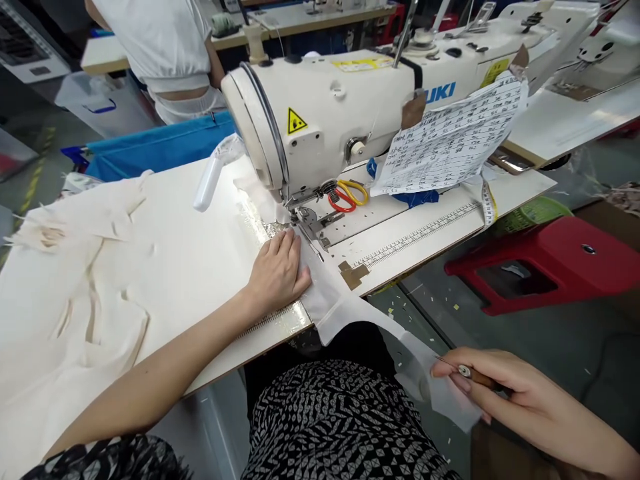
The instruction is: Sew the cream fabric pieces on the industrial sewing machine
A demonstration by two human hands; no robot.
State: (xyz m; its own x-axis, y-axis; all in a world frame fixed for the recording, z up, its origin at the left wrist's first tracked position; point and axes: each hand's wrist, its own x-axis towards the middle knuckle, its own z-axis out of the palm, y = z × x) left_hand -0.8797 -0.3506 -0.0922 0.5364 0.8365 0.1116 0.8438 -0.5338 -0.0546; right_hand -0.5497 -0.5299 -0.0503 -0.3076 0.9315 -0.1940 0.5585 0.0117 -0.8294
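My left hand (280,270) lies flat with fingers stretched on a thin white fabric piece (333,303), just in front of the presser foot of a sewing machine (320,113). The fabric runs off the table's front edge and over my lap to the right. There my right hand (495,387) pinches its far end between thumb and fingers. Held in the same hand is an awl (475,377) with a brown wooden handle, its thin point toward the left. The edge under the presser foot is partly hidden by my left fingers.
Cream fabric pieces (95,280) are heaped on the table's left side. Scissors (345,197) with red and yellow handles lie behind the needle. A handwritten sheet (450,137) hangs from the machine. A red stool (550,260) stands at right; a person in white (160,47) is beyond.
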